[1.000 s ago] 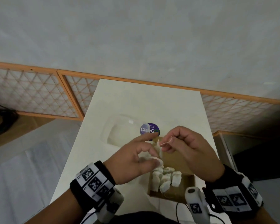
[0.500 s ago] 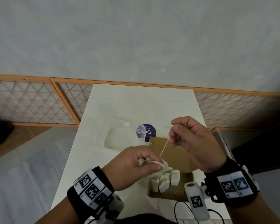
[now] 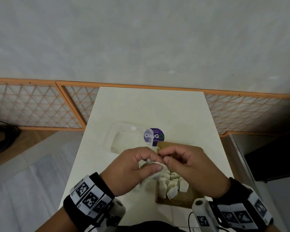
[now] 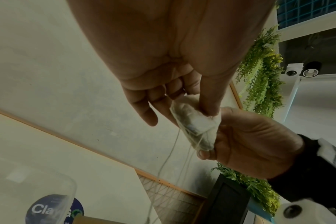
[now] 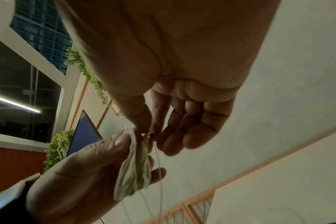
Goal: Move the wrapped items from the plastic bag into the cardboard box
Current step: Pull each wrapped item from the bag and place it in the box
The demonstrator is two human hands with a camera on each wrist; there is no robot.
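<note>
My left hand [image 3: 155,164] pinches a small white wrapped pouch [image 3: 159,164] between thumb and fingers, just above the near left corner of the cardboard box [image 3: 182,200]. My right hand [image 3: 164,157] meets it from the right and pinches the same pouch [image 4: 194,122] at its top, where a thin string [image 4: 171,151] hangs down. The pouch [image 5: 134,171] looks crumpled between both hands. Several white wrapped items [image 3: 172,186] lie in the open box. A clear plastic bag [image 3: 124,139] lies on the table behind my left hand.
The white table [image 3: 151,108] is narrow, with floor on both sides. A round purple sticker [image 3: 156,137] sits beside the bag. The box's open flap [image 3: 176,145] stands behind my hands. An orange-framed lattice screen [image 3: 40,108] runs along the wall.
My right hand, which had drawn the string up and to the right, has come back down to the pouch in my left hand. The left hand has kept its hold.
</note>
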